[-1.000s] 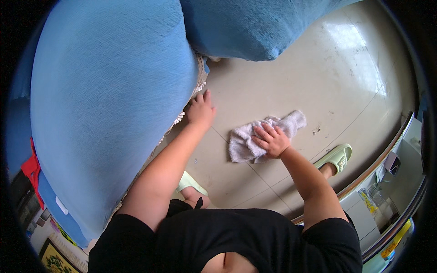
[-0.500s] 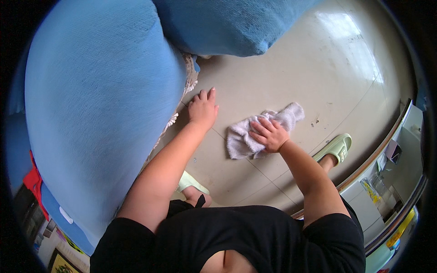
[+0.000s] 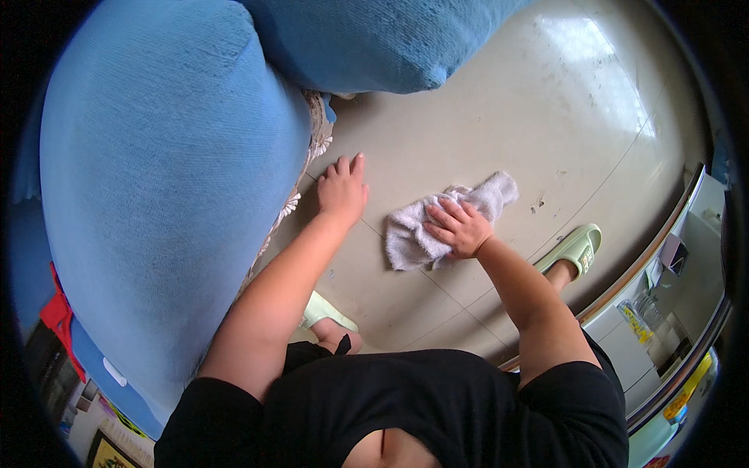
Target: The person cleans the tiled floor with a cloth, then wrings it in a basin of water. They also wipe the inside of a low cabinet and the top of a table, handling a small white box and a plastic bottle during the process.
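A pale lilac-grey cloth (image 3: 406, 240) lies bunched on the tiled floor (image 3: 460, 140), its far right end folded into a thick roll. My right hand (image 3: 459, 228) presses on top of it, palm down with the fingers spread; the cloth's underside is hidden. To the left, my left hand (image 3: 342, 190) rests on the bare tiles beside the fringed hem of a blue sofa cover (image 3: 172, 171). Its fingers are stretched out and nothing is in them.
Another blue-covered seat (image 3: 367, 47) stands at the top. Dark marks (image 3: 537, 204) show on the floor right of the cloth. My feet wear light green slippers (image 3: 579, 248). A cabinet with a glass top (image 3: 663, 312) runs along the right edge.
The whole view has shifted slightly. Both hands and the cloth keep nearly the same places on the floor.
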`<action>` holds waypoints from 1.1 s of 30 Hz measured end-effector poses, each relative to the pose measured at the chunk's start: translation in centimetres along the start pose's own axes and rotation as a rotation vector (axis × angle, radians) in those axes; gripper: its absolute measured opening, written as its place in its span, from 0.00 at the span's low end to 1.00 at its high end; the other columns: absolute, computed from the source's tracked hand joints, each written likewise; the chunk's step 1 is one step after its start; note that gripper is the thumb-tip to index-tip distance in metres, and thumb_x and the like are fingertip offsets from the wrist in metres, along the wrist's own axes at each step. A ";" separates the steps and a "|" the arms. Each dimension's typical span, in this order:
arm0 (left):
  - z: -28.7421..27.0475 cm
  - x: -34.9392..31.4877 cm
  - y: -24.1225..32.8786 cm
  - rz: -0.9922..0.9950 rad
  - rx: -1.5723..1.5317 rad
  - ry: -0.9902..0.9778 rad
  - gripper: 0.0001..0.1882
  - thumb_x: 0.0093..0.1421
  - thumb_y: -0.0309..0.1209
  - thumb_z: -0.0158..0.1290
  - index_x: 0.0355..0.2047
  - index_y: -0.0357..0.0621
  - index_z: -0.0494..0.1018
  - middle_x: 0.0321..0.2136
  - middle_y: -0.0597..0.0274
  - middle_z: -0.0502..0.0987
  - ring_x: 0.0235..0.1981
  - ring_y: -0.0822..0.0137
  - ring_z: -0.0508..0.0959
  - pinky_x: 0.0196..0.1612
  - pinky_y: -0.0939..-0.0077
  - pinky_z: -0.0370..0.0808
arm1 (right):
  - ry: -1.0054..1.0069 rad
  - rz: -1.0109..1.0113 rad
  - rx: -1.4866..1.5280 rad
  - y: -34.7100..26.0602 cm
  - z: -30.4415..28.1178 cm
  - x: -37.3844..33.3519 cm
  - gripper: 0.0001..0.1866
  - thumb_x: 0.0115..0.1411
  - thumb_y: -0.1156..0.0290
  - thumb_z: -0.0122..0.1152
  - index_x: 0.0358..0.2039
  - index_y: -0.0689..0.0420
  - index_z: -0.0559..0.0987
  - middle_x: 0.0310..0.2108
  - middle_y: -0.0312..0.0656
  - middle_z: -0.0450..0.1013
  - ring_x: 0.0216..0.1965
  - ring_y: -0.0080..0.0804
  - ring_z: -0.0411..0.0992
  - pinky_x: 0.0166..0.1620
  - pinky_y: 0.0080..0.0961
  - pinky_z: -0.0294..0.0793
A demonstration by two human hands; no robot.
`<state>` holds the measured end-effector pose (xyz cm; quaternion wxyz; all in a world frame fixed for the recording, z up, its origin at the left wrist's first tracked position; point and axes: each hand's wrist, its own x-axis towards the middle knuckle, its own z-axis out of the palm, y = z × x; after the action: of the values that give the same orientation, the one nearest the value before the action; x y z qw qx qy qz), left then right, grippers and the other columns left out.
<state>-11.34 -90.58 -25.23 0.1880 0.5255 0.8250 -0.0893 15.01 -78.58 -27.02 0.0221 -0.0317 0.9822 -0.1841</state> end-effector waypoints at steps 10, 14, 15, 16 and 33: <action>-0.6 1.5 0.4 -0.006 -0.010 -0.008 0.33 0.51 0.41 0.56 0.57 0.51 0.59 0.43 0.54 0.64 0.40 0.55 0.70 0.38 0.61 0.72 | -0.052 -0.010 0.002 0.1 -0.2 -0.1 0.46 0.31 0.49 0.67 0.55 0.42 0.65 0.61 0.39 0.55 0.59 0.43 0.56 0.50 0.41 0.62; -1.6 3.5 2.7 0.055 -0.019 -0.008 0.34 0.50 0.43 0.56 0.56 0.51 0.59 0.43 0.54 0.64 0.40 0.55 0.71 0.37 0.61 0.72 | -0.043 -0.019 -0.008 0.1 -0.1 -0.1 0.47 0.30 0.48 0.67 0.56 0.43 0.64 0.61 0.40 0.55 0.60 0.43 0.55 0.51 0.41 0.62; -1.9 4.2 3.2 0.069 -0.023 0.001 0.34 0.50 0.44 0.56 0.56 0.51 0.59 0.43 0.54 0.64 0.40 0.55 0.71 0.37 0.61 0.72 | -0.043 -0.017 -0.006 0.1 -0.2 -0.1 0.47 0.31 0.48 0.67 0.56 0.43 0.64 0.61 0.40 0.55 0.60 0.43 0.55 0.51 0.41 0.62; -2.1 5.1 3.7 0.083 -0.027 0.009 0.34 0.50 0.45 0.56 0.56 0.52 0.60 0.43 0.54 0.64 0.40 0.55 0.71 0.37 0.62 0.72 | -0.042 -0.015 -0.004 0.1 -0.2 -0.1 0.46 0.31 0.49 0.67 0.56 0.43 0.64 0.61 0.40 0.55 0.60 0.43 0.55 0.51 0.41 0.62; -2.4 5.5 7.9 0.144 0.031 -0.095 0.35 0.50 0.48 0.56 0.57 0.55 0.59 0.48 0.54 0.63 0.43 0.56 0.70 0.41 0.63 0.72 | -0.052 -0.031 -0.013 0.5 -0.3 -0.2 0.49 0.28 0.48 0.68 0.55 0.44 0.64 0.61 0.40 0.56 0.59 0.43 0.56 0.51 0.39 0.63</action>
<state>-6.75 -81.79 -24.87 0.2249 0.5814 0.7737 -0.1131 15.20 -78.03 -26.89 0.0447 -0.0519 0.9818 -0.1771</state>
